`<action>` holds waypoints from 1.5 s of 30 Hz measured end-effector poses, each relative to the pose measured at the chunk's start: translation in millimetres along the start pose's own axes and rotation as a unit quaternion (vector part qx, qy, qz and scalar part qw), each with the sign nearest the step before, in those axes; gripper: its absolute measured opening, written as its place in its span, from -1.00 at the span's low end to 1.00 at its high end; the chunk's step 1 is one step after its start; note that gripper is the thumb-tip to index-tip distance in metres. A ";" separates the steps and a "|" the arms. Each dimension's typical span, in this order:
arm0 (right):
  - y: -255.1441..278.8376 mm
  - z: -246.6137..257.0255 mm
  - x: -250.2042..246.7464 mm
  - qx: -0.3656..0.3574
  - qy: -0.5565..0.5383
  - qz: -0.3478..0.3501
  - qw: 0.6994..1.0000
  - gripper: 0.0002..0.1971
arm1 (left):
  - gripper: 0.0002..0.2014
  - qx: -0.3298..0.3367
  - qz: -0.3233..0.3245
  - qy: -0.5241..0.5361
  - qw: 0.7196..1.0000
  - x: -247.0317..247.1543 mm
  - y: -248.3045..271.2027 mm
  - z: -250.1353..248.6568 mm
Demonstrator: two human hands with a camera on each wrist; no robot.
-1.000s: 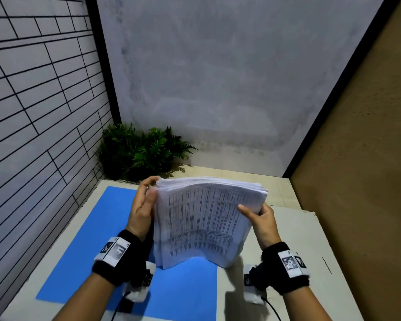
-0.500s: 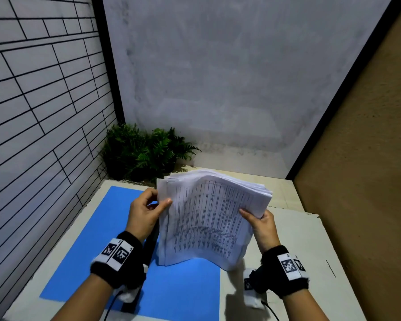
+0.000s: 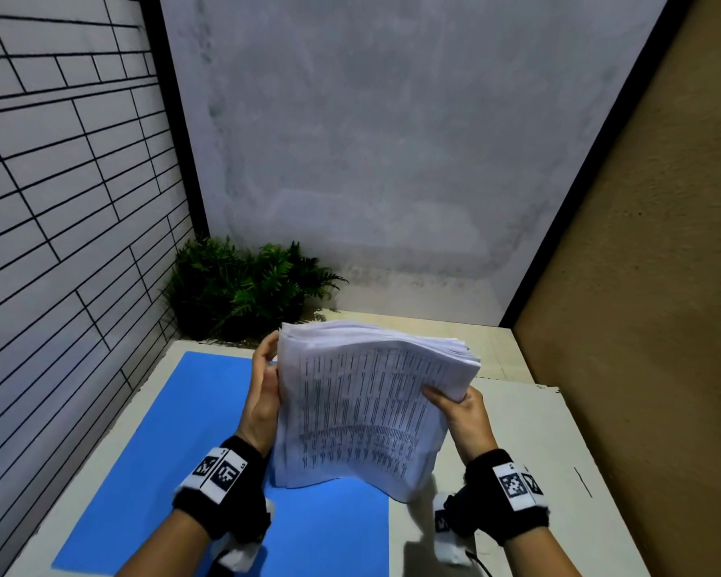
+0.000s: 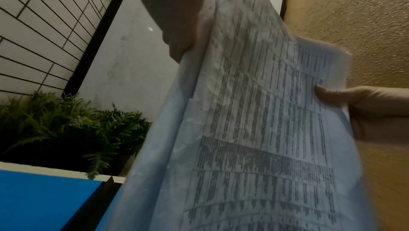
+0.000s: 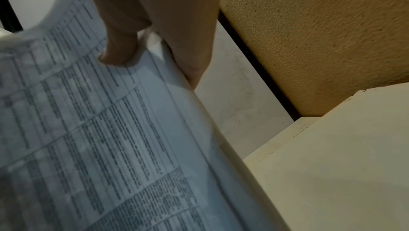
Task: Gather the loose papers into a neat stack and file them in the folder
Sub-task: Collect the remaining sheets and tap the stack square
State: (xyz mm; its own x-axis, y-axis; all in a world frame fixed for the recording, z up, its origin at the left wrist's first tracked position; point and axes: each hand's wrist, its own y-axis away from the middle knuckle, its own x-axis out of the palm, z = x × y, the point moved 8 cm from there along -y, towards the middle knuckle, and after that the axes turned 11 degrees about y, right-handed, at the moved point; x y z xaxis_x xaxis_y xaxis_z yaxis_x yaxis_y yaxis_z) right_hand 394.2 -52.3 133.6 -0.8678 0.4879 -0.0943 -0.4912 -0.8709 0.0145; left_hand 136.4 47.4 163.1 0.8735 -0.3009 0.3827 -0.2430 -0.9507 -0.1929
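A thick stack of printed papers (image 3: 363, 410) stands on its lower edge on the blue folder (image 3: 175, 451), which lies flat on the table. The top leans away from me and the sheets bow. My left hand (image 3: 265, 381) holds the stack's left edge, with its fingers (image 4: 175, 30) curled behind the sheets. My right hand (image 3: 461, 410) pinches the right edge, thumb (image 5: 119, 52) on the printed front and fingers behind. In the wrist views the papers (image 4: 254, 129) (image 5: 99, 138) fill most of the picture.
A cream table (image 3: 517, 443) carries the folder, with bare surface to the right of the stack. A green plant (image 3: 242, 289) sits at the back left corner. A tiled wall (image 3: 59, 202) stands on the left and a brown wall (image 3: 642, 326) on the right.
My left thumb has come off the front sheet, and the hand now lies along the stack's left edge. The stack stays upright on the folder; my right hand keeps its pinch.
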 end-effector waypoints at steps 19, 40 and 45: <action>10.2 40.5 19.0 -0.047 -0.027 0.053 0.997 -0.66 | -0.17 -0.005 0.066 -0.053 0.996 4.0 0.4 -37.7; 34.7 146.3 181.5 -0.320 0.668 0.176 0.649 -0.12 | -0.36 -0.133 0.057 -0.086 0.986 0.1 -16.2 21.6; 22.5 140.3 169.9 -0.266 0.682 0.213 0.648 -0.27 | -0.22 -0.161 0.016 -0.097 0.982 -12.3 -17.0 31.5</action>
State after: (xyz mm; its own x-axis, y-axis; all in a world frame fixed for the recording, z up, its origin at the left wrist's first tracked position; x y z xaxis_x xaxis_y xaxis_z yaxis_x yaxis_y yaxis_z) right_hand 225.1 19.3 257.6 0.1344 0.0077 -0.9909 0.1802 -0.9835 0.0168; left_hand 143.1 69.7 133.2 0.9192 -0.3412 0.1966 -0.3659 -0.9246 0.1062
